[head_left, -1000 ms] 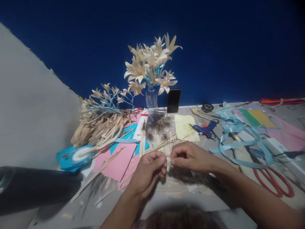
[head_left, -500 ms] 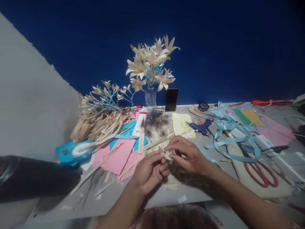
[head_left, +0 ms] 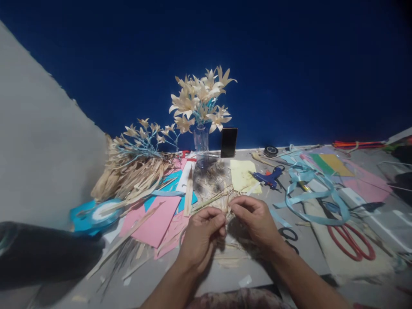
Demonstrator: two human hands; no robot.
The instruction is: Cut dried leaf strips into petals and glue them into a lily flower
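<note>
My left hand (head_left: 202, 237) and my right hand (head_left: 255, 223) meet over the middle of the table, fingertips pinched together on a thin pale dried-leaf strip (head_left: 227, 207). Both hands are closed on it. More pale strips (head_left: 209, 201) lie just beyond my fingers. What the piece looks like between the fingertips is mostly hidden.
A clear vase of cream leaf flowers (head_left: 201, 101) and a black phone (head_left: 228, 142) stand at the back. A pile of dried husks (head_left: 135, 171), pink paper (head_left: 151, 221), a blue glue gun (head_left: 268, 177), light blue ribbon (head_left: 309, 195) and red scissors (head_left: 350, 242) lie around. A dark roll (head_left: 41, 253) lies left.
The view tilted down a little. My hands drew closer together and toward me, still pinching the strip. Black scissor handles now show to the right of my right wrist.
</note>
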